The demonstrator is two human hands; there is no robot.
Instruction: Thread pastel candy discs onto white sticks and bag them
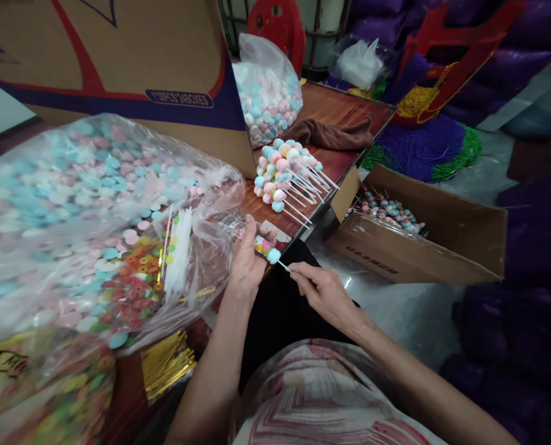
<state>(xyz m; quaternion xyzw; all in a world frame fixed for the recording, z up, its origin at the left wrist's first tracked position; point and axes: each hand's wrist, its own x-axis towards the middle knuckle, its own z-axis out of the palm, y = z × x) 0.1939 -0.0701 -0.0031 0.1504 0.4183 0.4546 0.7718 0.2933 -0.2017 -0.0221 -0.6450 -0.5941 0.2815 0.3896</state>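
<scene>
My right hand [324,290] pinches the white stick of a marshmallow skewer [274,255], which has a pale blue marshmallow nearest the stick and coloured gummies above it. My left hand [248,262] is closed, thumb up, on a clear plastic wrapper [231,222] at the skewer's upper end; its fingers are partly hidden. Part of the skewer's top seems to lie inside the wrapper. Just beyond, a pile of finished marshmallow skewers [287,170] lies on the table, sticks pointing toward the right edge.
A large open plastic bag of marshmallows [71,179] covers the left, with gummy rings [133,278] and white sticks [177,253] on it. Gold twist ties [168,364] lie near my left forearm. An open carton [461,247] of skewers stands right; a big cardboard box [117,49] rises behind.
</scene>
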